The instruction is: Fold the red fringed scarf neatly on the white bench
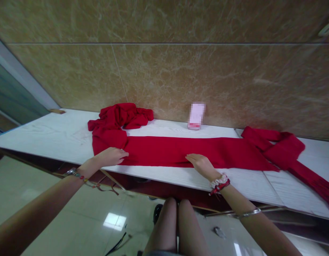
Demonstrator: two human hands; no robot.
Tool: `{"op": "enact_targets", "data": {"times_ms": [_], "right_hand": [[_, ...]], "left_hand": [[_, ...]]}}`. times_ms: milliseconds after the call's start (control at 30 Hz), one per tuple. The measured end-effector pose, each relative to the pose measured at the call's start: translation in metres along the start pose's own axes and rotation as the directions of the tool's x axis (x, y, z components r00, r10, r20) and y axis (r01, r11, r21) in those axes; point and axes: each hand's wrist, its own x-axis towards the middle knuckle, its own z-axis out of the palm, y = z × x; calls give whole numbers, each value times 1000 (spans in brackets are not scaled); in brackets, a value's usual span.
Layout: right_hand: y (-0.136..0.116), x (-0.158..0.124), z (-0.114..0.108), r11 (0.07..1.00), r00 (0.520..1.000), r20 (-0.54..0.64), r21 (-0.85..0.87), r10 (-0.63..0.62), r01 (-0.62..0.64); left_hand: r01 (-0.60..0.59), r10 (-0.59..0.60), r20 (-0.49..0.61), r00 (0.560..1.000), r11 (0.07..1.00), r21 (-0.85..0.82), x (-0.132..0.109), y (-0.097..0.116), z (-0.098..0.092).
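Note:
A long red scarf (pixel 159 151) lies along the white tabletop, its middle spread flat in a band. The left end is bunched in a loose heap, while the right part is folded over on itself with a fringed end trailing to the right. My left hand (pixel 112 157) is closed on the scarf beside the bunched part, a ring on one finger. Farther right, my right hand (pixel 203 165) pinches the flat band near its front edge, where the cloth creases slightly. The thumbs are mostly hidden from view.
Against the marbled tile wall (pixel 166 78) leans a small pink-and-white item (pixel 196 116), blurred out. The white tabletop (pixel 60 131) is narrow, with open compartments under its front edge. Below are my legs (pixel 177 227) and a shiny tiled floor with a dark cable (pixel 116 245).

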Motion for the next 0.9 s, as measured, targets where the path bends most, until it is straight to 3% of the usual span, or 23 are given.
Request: {"op": "enact_targets", "data": {"times_ms": [133,300,533,767,900], "right_hand": [[6,-7,-3,997,998,-67,78,-9,15],[6,-14,-1,982,995,-10,161,-99,99],[10,-16,-2,967,995,-99,255,12,14],[9,-18,0,946,997,-6,315,-82,80],[8,-18,-1,943,997,-4,326,-74,72]], "left_hand": [[38,-38,15,999,999,3,2,3,-15],[5,1,104,995,998,-66,5,9,-11],[58,-52,100,994,997,-54,4,4,-20],[28,-15,151,988,996,-85,4,11,-14],[59,-31,192,981,988,-141,11,14,-22]]}}
